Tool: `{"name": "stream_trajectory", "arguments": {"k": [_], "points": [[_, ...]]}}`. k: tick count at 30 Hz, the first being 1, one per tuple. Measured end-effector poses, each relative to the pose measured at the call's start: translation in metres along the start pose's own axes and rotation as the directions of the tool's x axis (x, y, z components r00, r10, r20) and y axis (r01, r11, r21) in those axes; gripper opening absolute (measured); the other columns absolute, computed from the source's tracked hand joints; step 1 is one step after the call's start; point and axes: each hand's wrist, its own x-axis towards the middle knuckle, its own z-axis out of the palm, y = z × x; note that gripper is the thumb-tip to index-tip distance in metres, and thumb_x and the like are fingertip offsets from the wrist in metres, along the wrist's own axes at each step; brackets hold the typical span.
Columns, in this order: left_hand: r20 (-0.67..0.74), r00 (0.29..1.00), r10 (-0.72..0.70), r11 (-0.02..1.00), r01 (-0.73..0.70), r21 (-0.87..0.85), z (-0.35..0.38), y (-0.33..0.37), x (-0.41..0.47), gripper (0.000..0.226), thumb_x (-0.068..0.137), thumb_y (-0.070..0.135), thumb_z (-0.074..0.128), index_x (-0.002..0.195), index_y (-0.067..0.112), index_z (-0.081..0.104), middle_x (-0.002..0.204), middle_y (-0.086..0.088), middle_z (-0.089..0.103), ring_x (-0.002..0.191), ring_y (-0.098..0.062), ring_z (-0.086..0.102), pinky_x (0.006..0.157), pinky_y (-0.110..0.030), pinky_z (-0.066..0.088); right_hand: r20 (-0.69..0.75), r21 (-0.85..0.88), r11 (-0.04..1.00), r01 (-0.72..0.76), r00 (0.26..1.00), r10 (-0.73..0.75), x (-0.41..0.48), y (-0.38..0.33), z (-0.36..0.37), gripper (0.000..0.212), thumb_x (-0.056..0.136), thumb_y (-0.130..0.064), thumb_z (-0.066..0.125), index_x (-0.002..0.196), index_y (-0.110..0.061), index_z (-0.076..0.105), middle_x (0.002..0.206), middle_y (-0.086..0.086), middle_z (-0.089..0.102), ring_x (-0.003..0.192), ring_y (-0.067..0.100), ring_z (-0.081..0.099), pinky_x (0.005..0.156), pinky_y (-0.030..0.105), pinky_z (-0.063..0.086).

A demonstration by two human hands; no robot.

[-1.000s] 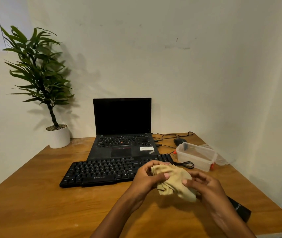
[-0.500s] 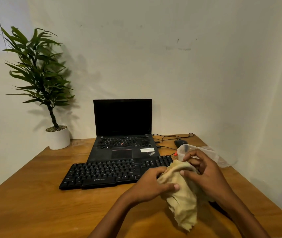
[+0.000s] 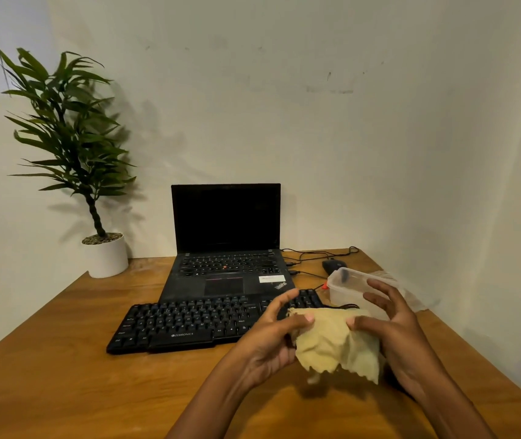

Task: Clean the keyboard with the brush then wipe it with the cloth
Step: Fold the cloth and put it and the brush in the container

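A black external keyboard (image 3: 189, 323) lies across the wooden desk in front of an open laptop. Above the desk, just right of the keyboard's right end, both hands hold a yellow cloth (image 3: 335, 340) spread between them. My left hand (image 3: 273, 335) pinches its left top edge with the thumb, the other fingers raised. My right hand (image 3: 389, 324) pinches the right top edge, fingers spread. The cloth hangs down with a ragged lower edge. No brush shows clearly; a dark item lies in the clear tub.
A black laptop (image 3: 225, 248) stands open behind the keyboard. A clear plastic tub (image 3: 347, 285) sits at the right, with a mouse (image 3: 332, 266) and cables behind it. A potted plant (image 3: 104, 251) stands at the back left. The desk (image 3: 62, 375) meets walls behind and right.
The bunched cloth has been pulled open: the hands moved apart and it now hangs spread between the two thumbs instead of crumpled in both hands.
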Motion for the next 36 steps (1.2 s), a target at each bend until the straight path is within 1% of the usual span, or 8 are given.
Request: {"name": "stream_trajectory", "arguments": {"k": [5, 9, 14, 16, 19, 25, 28, 36], "points": [[-0.022, 0.999, 0.028, 0.902, -0.015, 0.431, 0.001, 0.001, -0.002, 0.053, 0.068, -0.015, 0.072, 0.106, 0.021, 0.064, 0.116, -0.008, 0.056, 0.095, -0.027, 0.065, 0.079, -0.04, 0.059, 0.177, -0.343, 0.933, 0.106, 0.983, -0.046, -0.005, 0.006, -0.002, 0.062, 0.062, 0.019, 0.069, 0.103, -0.026, 0.06, 0.111, -0.007, 0.058, 0.107, 0.018, 0.053, 0.083, 0.035, 0.051], [-0.055, 0.983, 0.177, 0.634, -0.071, 0.77, -0.003, -0.007, 0.006, 0.05, 0.065, -0.001, 0.08, 0.094, 0.036, 0.061, 0.124, -0.002, 0.052, 0.105, -0.021, 0.058, 0.082, -0.035, 0.057, 0.123, -0.604, 0.767, 0.215, 0.977, -0.176, -0.009, 0.014, 0.0, 0.038, 0.069, 0.01, 0.07, 0.091, -0.02, 0.064, 0.097, -0.009, 0.058, 0.093, 0.011, 0.053, 0.071, 0.012, 0.043], [-0.004, 0.925, 0.381, 0.34, -0.136, 0.931, -0.009, -0.01, 0.014, 0.028, 0.077, 0.023, 0.076, 0.079, 0.038, 0.052, 0.115, 0.004, 0.046, 0.102, -0.009, 0.047, 0.085, -0.02, 0.047, 0.093, -0.655, 0.717, 0.236, 0.968, -0.234, -0.007, 0.022, -0.004, 0.021, 0.078, -0.001, 0.069, 0.093, -0.015, 0.069, 0.092, 0.0, 0.064, 0.075, 0.003, 0.055, 0.055, 0.012, 0.041], [0.004, 0.927, 0.375, 0.4, -0.166, 0.901, -0.014, -0.009, 0.018, 0.019, 0.081, 0.024, 0.072, 0.083, 0.032, 0.055, 0.111, 0.003, 0.049, 0.098, -0.01, 0.052, 0.081, -0.022, 0.049, 0.069, -0.61, 0.765, 0.207, 0.976, -0.209, -0.006, 0.024, -0.007, 0.015, 0.081, -0.005, 0.067, 0.091, -0.016, 0.069, 0.092, 0.007, 0.064, 0.074, 0.007, 0.056, 0.051, 0.013, 0.043], [-0.026, 0.972, 0.232, 0.667, -0.139, 0.732, -0.018, -0.005, 0.02, 0.014, 0.088, 0.022, 0.065, 0.099, 0.016, 0.06, 0.1, -0.003, 0.065, 0.08, -0.011, 0.065, 0.062, -0.019, 0.053, 0.058, -0.473, 0.872, 0.127, 0.992, -0.113, -0.004, 0.023, -0.01, 0.011, 0.084, -0.003, 0.061, 0.089, -0.012, 0.067, 0.088, 0.007, 0.066, 0.078, 0.012, 0.061, 0.051, 0.012, 0.045], [-0.166, 0.976, 0.144, 0.816, -0.022, 0.578, 0.0, 0.012, 0.059, 0.025, 0.09, 0.021, 0.062, 0.112, 0.013, 0.053, 0.096, -0.003, 0.063, 0.075, -0.011, 0.065, 0.058, -0.021, 0.057, -0.124, -0.17, 0.982, -0.088, 0.99, 0.067, 0.027, 0.011, -0.031, 0.014, 0.086, -0.004, 0.06, 0.098, -0.009, 0.063, 0.093, 0.011, 0.068, 0.083, 0.026, 0.067, 0.062, 0.035, 0.056], [-0.163, 0.984, 0.074, 0.934, -0.011, 0.358, 0.02, 0.033, 0.099, 0.031, 0.084, 0.007, 0.068, 0.11, 0.011, 0.053, 0.094, -0.006, 0.065, 0.077, -0.016, 0.066, 0.062, -0.029, 0.06, -0.185, -0.129, 0.988, -0.083, 0.981, 0.059, 0.07, -0.001, -0.047, 0.012, 0.083, -0.001, 0.062, 0.094, -0.006, 0.064, 0.094, 0.016, 0.067, 0.078, 0.027, 0.066, 0.058, 0.032, 0.057], [-0.226, 0.954, 0.197, 0.902, -0.086, 0.423, 0.059, 0.022, 0.211, 0.031, 0.077, -0.016, 0.064, 0.082, 0.013, 0.055, 0.084, -0.003, 0.057, 0.08, -0.021, 0.061, 0.064, -0.031, 0.056, -0.302, -0.204, 0.972, -0.119, 0.952, 0.054, 0.165, 0.006, -0.076, 0.012, 0.083, 0.011, 0.054, 0.077, 0.001, 0.06, 0.092, 0.024, 0.06, 0.069, 0.028, 0.061, 0.042, 0.022, 0.053]]}}
